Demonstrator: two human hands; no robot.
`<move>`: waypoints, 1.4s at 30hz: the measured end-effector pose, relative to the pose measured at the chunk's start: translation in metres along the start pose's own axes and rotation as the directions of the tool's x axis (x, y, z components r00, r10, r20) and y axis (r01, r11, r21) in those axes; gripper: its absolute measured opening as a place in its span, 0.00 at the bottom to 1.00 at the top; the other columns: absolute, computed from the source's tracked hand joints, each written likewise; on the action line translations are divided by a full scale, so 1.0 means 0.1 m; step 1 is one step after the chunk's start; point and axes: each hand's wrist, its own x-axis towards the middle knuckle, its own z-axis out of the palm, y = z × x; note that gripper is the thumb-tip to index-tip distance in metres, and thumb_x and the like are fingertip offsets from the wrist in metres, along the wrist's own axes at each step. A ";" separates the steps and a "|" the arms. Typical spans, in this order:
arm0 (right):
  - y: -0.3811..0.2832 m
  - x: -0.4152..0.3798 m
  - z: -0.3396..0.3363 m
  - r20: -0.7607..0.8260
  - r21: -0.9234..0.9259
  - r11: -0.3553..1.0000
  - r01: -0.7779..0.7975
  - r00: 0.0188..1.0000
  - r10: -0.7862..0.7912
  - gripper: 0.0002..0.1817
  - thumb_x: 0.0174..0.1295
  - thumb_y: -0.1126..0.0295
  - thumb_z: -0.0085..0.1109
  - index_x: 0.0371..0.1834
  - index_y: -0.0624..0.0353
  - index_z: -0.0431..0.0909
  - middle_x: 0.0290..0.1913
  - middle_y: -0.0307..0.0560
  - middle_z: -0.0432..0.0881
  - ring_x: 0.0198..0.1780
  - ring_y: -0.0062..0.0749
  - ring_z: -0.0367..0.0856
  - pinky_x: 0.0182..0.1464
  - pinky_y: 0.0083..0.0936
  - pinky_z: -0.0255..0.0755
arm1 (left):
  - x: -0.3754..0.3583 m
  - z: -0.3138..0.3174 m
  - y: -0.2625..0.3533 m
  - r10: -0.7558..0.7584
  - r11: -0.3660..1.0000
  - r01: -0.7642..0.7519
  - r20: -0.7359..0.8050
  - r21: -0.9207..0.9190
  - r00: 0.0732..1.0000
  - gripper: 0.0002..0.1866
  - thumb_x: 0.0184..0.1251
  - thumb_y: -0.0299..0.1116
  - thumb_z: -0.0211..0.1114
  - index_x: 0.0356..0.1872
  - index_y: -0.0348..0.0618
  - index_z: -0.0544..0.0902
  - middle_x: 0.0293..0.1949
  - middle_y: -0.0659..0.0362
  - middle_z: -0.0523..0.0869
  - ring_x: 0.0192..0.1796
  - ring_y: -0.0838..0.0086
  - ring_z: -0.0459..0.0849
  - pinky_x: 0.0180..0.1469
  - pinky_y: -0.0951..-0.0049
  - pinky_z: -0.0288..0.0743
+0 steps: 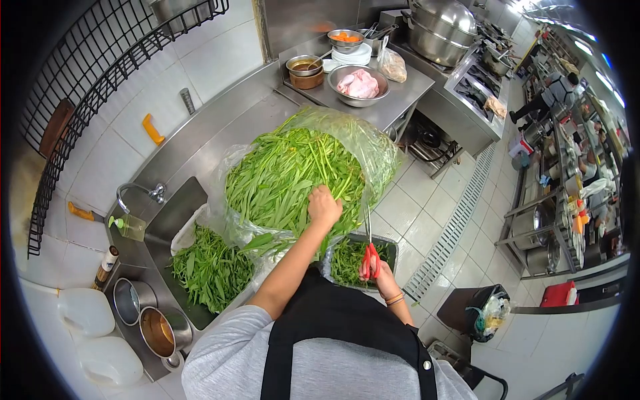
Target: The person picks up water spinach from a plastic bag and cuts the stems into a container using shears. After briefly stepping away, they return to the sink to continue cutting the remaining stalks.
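Rests curled left hand on leafy greens in clear bag, at eleven o'clock; can't tell whether pinching any. Grips red-handled scissors in right hand, at five o'clock.

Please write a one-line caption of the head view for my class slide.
Left hand on bagged leafy greens, right hand holding red-handled scissors, near a sink.

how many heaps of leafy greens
3: big green heap in clear plastic bag, left heap in steel sink, right heap by red-handled scissors; more may be hidden.
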 end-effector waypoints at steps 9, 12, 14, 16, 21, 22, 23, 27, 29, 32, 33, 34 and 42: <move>0.13 -0.03 -0.13 -0.035 0.033 0.994 -0.105 0.994 0.106 0.28 0.66 0.45 0.41 0.18 0.59 0.69 0.22 0.41 0.72 0.22 0.21 0.67 0.28 0.17 0.63 | -0.56 -0.18 -0.42 0.127 0.820 -0.198 -0.168 -0.537 0.978 0.17 0.66 0.35 0.51 0.42 0.29 0.60 0.27 0.39 0.76 0.30 0.44 0.75 0.35 0.54 0.68; 0.14 0.07 -0.17 -0.018 -0.039 0.998 -0.054 0.998 0.053 0.28 0.66 0.45 0.42 0.19 0.59 0.69 0.21 0.40 0.72 0.22 0.20 0.67 0.27 0.16 0.63 | -0.72 -0.28 -0.28 0.111 0.722 -0.221 -0.205 -0.656 0.972 0.15 0.67 0.33 0.50 0.43 0.29 0.60 0.30 0.40 0.75 0.32 0.47 0.75 0.36 0.56 0.68; 0.08 0.11 -0.21 0.001 -0.119 0.993 -0.015 1.000 0.016 0.26 0.66 0.47 0.44 0.21 0.58 0.70 0.21 0.38 0.71 0.22 0.19 0.66 0.27 0.16 0.62 | -0.79 -0.16 -0.21 0.121 0.711 -0.296 -0.304 -0.638 0.945 0.14 0.68 0.32 0.49 0.43 0.30 0.61 0.30 0.42 0.74 0.31 0.51 0.74 0.36 0.59 0.67; 0.04 0.13 -0.26 -0.043 -0.161 0.979 0.128 0.990 -0.137 0.22 0.66 0.51 0.46 0.22 0.58 0.70 0.21 0.36 0.71 0.22 0.17 0.65 0.26 0.15 0.60 | -0.90 -0.06 -0.12 0.137 0.642 -0.320 -0.307 -0.696 0.942 0.13 0.68 0.32 0.49 0.44 0.31 0.61 0.31 0.42 0.74 0.32 0.53 0.74 0.37 0.60 0.67; -0.09 -0.02 -0.49 -0.245 -0.279 0.929 0.246 0.917 -0.316 0.16 0.66 0.59 0.50 0.23 0.57 0.69 0.21 0.31 0.68 0.23 0.14 0.62 0.25 0.15 0.57 | -1.48 0.29 0.15 0.488 0.572 -0.288 0.036 -0.768 0.872 0.23 0.64 0.36 0.56 0.51 0.29 0.61 0.44 0.40 0.70 0.48 0.52 0.73 0.48 0.61 0.67; -0.07 -0.03 -0.55 -0.244 -0.282 0.928 0.244 0.917 -0.315 0.16 0.66 0.59 0.50 0.23 0.57 0.69 0.21 0.31 0.68 0.23 0.14 0.62 0.25 0.15 0.57 | -1.52 0.41 0.19 0.577 0.539 -0.408 -0.030 -0.737 0.816 0.26 0.61 0.39 0.59 0.52 0.29 0.62 0.47 0.38 0.69 0.51 0.52 0.72 0.50 0.62 0.67; 0.00 -0.06 -0.64 -0.318 -0.325 0.929 0.177 0.905 -0.284 0.16 0.66 0.59 0.50 0.23 0.57 0.69 0.20 0.30 0.67 0.22 0.14 0.61 0.25 0.15 0.56 | -1.53 0.50 0.16 0.576 0.537 -0.406 -0.030 -0.739 0.817 0.26 0.61 0.39 0.59 0.52 0.29 0.62 0.47 0.38 0.69 0.51 0.52 0.72 0.50 0.62 0.67; 0.29 -0.21 -0.95 -0.493 -0.539 0.826 -0.164 0.857 -0.152 0.24 0.60 0.51 0.56 0.17 0.60 0.69 0.16 0.34 0.66 0.22 0.17 0.61 0.25 0.20 0.57 | -1.31 0.39 0.01 0.563 0.826 -0.489 0.461 -0.280 0.686 0.24 0.47 0.47 0.70 0.37 0.36 0.79 0.43 0.43 0.75 0.46 0.55 0.76 0.47 0.62 0.72; 0.54 -0.30 -1.09 -0.545 -0.642 0.692 -0.330 0.831 -0.108 0.30 0.58 0.44 0.54 0.13 0.62 0.72 0.14 0.39 0.71 0.19 0.19 0.66 0.24 0.24 0.62 | -1.06 0.10 0.06 0.411 0.899 -0.274 0.442 -0.342 0.797 0.19 0.50 0.44 0.68 0.35 0.39 0.80 0.36 0.50 0.79 0.41 0.57 0.78 0.45 0.62 0.72; 0.68 -0.37 -1.10 -0.564 -0.579 0.711 -0.399 0.826 0.004 0.30 0.57 0.44 0.54 0.14 0.62 0.73 0.14 0.39 0.71 0.19 0.21 0.67 0.25 0.24 0.63 | -0.46 -0.10 -0.09 0.360 0.894 -0.376 -0.109 -0.244 0.926 0.12 0.54 0.38 0.65 0.33 0.40 0.80 0.36 0.52 0.80 0.38 0.59 0.77 0.43 0.62 0.71; 0.65 -0.36 -1.04 -0.554 -0.579 0.717 -0.389 0.833 0.005 0.30 0.56 0.42 0.54 0.15 0.62 0.73 0.14 0.39 0.71 0.20 0.22 0.68 0.26 0.23 0.63 | -0.27 -0.22 -0.11 0.325 0.906 -0.384 -0.291 -0.177 0.900 0.10 0.54 0.37 0.64 0.32 0.41 0.80 0.36 0.52 0.79 0.39 0.59 0.76 0.43 0.62 0.70; 0.61 -0.33 -0.96 -0.553 -0.576 0.719 -0.388 0.833 0.007 0.30 0.56 0.42 0.54 0.15 0.62 0.73 0.14 0.39 0.71 0.20 0.22 0.68 0.26 0.23 0.63 | -0.08 -0.34 -0.11 0.291 0.918 -0.380 -0.464 -0.110 0.837 0.09 0.54 0.36 0.64 0.30 0.41 0.80 0.36 0.53 0.79 0.40 0.59 0.75 0.43 0.62 0.70; -0.22 0.38 -0.16 -0.081 -0.626 0.780 0.024 0.992 -0.096 0.25 0.59 0.49 0.56 0.18 0.61 0.71 0.17 0.33 0.66 0.22 0.17 0.60 0.25 0.19 0.57 | 0.69 -0.33 -0.46 0.077 0.955 -0.187 -0.419 -0.230 0.905 0.09 0.56 0.34 0.64 0.35 0.42 0.77 0.27 0.54 0.81 0.30 0.61 0.79 0.36 0.62 0.72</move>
